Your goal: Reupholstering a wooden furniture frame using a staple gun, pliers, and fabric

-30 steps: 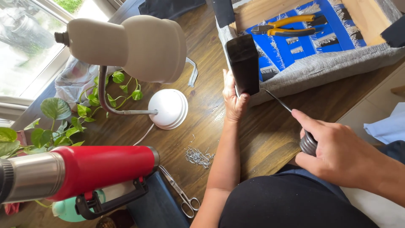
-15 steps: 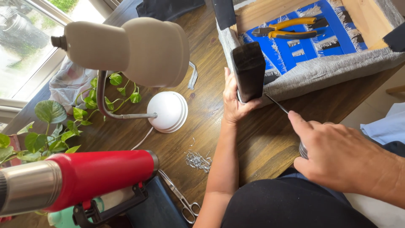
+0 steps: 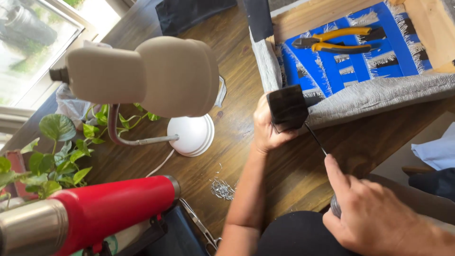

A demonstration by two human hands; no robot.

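Note:
My left hand [image 3: 266,129] grips a black square-ended leg or block [image 3: 286,108] at the corner of an upturned grey-upholstered wooden frame [image 3: 374,95]. My right hand [image 3: 374,215] is closed around the handle of a thin screwdriver [image 3: 316,140], whose black shaft points up-left and its tip meets the underside of the black block. The index finger lies along the shaft.
Yellow-handled pliers [image 3: 332,40] lie on blue fabric inside the frame. A beige desk lamp [image 3: 156,78] with white base [image 3: 192,135] stands left. A red heat gun [image 3: 90,213], scissors [image 3: 201,230], a pile of staples [image 3: 222,188] and a leafy plant [image 3: 57,147] sit on the wooden table [image 3: 246,57].
The view has shifted closer and slightly down. My right hand and the screwdriver have dropped lower in the view, while the left hand keeps hold of the black block.

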